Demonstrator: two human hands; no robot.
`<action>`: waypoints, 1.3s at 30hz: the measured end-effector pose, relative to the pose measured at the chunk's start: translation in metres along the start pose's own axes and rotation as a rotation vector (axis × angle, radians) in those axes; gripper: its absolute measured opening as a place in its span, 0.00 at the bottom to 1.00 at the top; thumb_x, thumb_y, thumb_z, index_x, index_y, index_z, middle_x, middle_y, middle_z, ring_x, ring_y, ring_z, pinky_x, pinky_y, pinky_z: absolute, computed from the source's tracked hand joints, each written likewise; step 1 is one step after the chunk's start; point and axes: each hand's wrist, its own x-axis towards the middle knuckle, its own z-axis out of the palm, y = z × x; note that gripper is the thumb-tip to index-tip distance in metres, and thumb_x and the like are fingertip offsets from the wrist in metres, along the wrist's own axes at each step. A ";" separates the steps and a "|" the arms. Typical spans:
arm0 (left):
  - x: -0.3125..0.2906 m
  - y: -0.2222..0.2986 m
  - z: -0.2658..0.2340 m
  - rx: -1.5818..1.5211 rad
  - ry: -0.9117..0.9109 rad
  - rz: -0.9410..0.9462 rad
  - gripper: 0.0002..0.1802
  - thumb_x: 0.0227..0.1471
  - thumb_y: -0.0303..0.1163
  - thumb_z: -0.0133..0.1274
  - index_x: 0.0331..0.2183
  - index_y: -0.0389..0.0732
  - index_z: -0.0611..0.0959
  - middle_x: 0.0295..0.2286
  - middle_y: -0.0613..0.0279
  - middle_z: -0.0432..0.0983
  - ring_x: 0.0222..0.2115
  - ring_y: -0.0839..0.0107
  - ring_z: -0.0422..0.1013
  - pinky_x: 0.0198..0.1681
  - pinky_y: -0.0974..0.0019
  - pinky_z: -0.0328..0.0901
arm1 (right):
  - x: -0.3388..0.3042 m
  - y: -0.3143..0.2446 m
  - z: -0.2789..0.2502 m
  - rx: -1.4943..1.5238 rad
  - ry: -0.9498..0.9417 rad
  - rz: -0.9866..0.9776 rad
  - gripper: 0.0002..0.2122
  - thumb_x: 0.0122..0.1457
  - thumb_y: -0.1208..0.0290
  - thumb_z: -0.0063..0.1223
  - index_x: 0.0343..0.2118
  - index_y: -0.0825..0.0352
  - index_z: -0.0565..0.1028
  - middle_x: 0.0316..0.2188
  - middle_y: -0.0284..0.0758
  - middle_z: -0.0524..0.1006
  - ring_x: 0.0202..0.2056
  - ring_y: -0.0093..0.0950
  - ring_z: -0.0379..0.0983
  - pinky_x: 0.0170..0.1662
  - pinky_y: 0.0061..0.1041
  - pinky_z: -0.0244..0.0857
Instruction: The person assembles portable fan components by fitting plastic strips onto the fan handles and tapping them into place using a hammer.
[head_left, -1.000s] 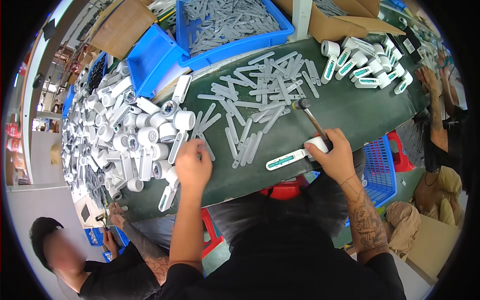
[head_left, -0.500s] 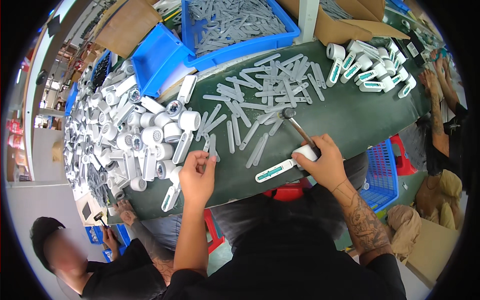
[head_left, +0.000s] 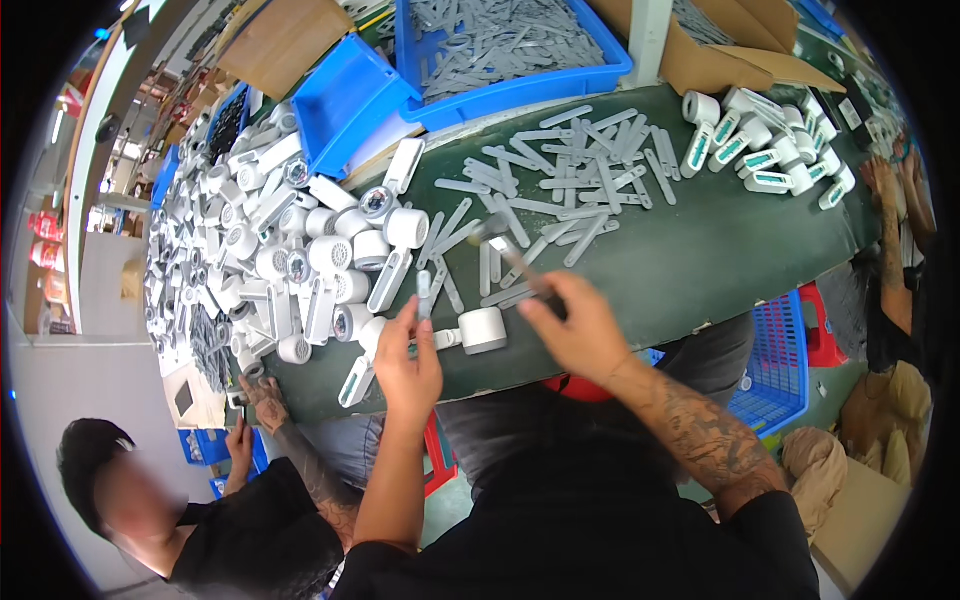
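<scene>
My left hand [head_left: 408, 372] is closed, pinching a slim grey plastic strip [head_left: 424, 292] that points upward from the fingertips. Beside it on the green tabletop is a white handheld device with a round head [head_left: 482, 330]; its handle runs behind my left fingers, and whether they grip it too I cannot tell. My right hand [head_left: 578, 328] is wrapped round the handle of a hammer [head_left: 522, 266], whose blurred head tilts up and left above loose strips. A loose pile of grey strips [head_left: 600, 180] lies beyond both hands.
White devices [head_left: 330, 255] are heaped on the left. At the right, a group of devices with green inlays [head_left: 757, 158] stands near a cardboard box [head_left: 715, 62]. Blue trays [head_left: 520, 108] line the back. A co-worker [head_left: 250, 520] sits at left; another person's arms [head_left: 885, 200] reach in from the right.
The white device has moved from my right hand to beside my left. My right hand and the hammer have swung left. The whole view has shifted slightly.
</scene>
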 end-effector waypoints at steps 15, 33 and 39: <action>-0.015 0.005 0.036 0.045 0.072 0.049 0.18 0.65 0.18 0.53 0.55 0.31 0.83 0.35 0.49 0.76 0.31 0.56 0.72 0.36 0.58 0.68 | 0.022 0.109 -0.215 -1.017 0.334 0.074 0.12 0.66 0.58 0.62 0.33 0.61 0.75 0.26 0.40 0.81 0.30 0.48 0.80 0.32 0.47 0.70; -0.064 -0.063 -0.027 0.504 0.300 0.018 0.12 0.58 0.15 0.55 0.43 0.35 0.87 0.37 0.49 0.78 0.38 0.49 0.74 0.44 0.50 0.69 | 0.017 0.113 -0.211 -0.975 0.374 0.042 0.11 0.63 0.61 0.63 0.34 0.61 0.75 0.27 0.40 0.80 0.30 0.47 0.79 0.32 0.45 0.69; -0.038 -0.081 -0.032 0.484 0.368 0.051 0.13 0.63 0.18 0.56 0.50 0.31 0.82 0.34 0.50 0.78 0.35 0.53 0.73 0.40 0.52 0.68 | 0.018 0.112 -0.211 -0.940 0.371 0.017 0.11 0.62 0.61 0.64 0.33 0.61 0.75 0.26 0.39 0.80 0.30 0.47 0.79 0.32 0.45 0.69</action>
